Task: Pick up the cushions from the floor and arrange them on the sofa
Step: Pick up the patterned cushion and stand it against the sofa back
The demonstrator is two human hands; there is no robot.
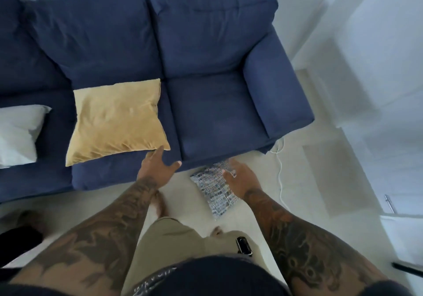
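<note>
Navy sofa, two cushions up, one on the floor

Navy sofa (pixel 206 78) holds a yellow cushion (pixel 116 119) flat on its middle seat and a white cushion (pixel 18 133) further left. A blue-and-white woven cushion (pixel 214 188) lies on the pale floor (pixel 304 181) (against the sofa's front). Left hand (pixel 158 167) and right hand (pixel 240 176) hover with fingers spread, holding nothing
</note>
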